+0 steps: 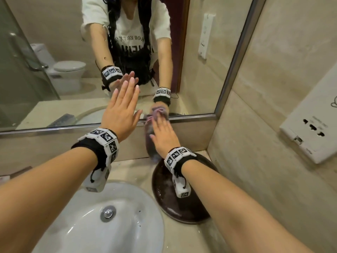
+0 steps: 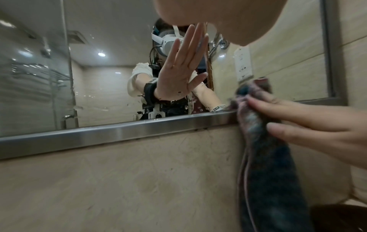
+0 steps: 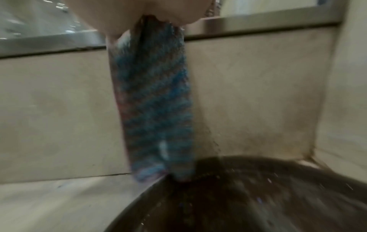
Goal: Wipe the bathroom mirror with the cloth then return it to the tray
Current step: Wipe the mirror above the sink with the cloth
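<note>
While the left hand [image 1: 120,110] lies flat on the mirror [image 1: 200,79], its 5 fingers straight and released, the right hand [image 1: 164,136] sits at its 4 o'clock. It presses the cloth [image 1: 148,130] against the mirror's steel frame [image 1: 54,127] with straight fingers [image 2: 278,106], not curled round it. The blue-purple cloth hangs toward 6 o'clock down the wall and ends just at the rim of the dark tray [image 1: 182,212], which stands at 3 o'clock of the sink [image 1: 82,225].

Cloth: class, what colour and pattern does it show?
The cloth is blue with purplish stripes, clearest in the right wrist view.
</note>
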Demonstrator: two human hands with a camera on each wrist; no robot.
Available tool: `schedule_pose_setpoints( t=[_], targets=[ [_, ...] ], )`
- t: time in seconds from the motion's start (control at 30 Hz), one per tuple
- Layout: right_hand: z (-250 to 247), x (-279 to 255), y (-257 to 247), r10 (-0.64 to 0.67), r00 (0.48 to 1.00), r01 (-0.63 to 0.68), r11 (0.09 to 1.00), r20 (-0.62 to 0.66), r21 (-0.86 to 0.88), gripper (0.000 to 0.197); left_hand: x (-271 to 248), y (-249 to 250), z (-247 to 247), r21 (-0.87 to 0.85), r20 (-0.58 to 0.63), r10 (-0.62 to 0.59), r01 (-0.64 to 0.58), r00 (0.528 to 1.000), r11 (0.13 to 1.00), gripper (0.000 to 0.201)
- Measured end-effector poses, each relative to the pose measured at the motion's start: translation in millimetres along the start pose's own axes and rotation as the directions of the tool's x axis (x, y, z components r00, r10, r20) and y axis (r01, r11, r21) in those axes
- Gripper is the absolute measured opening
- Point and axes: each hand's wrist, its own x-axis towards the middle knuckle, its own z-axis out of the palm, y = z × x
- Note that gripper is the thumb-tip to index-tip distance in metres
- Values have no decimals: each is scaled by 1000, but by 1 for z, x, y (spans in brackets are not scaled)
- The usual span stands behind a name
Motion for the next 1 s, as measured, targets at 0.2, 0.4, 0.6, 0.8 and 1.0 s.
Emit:
schedule_pose_setpoints(
  t=[0.2,0.4,0.6,0.8,1.0],
  targets=[
    [-24,-9,70,657,737,-560,725,-158,400,67,1,7,0,-2,-7,-3,3,1000,1000,64],
    [-26,-8,48,578,795,-463,775,-185,431,66,4,17,2,-16,18,0,1,1000,1000,65],
    [-6,7,-11,-156,985,163,983,75,-88,65,-1,12,1,-24,22,25,-25,999,999,65],
    [0,18,-24,-323,925,371,881,199,-293,64,-19,-20,-10,13,-1,-31,31,1000,999,65],
    [-14,-9,26,-99,984,131,964,146,-232,67,-23,-21,-10,45,43,-26,24,999,999,65]
  ],
)
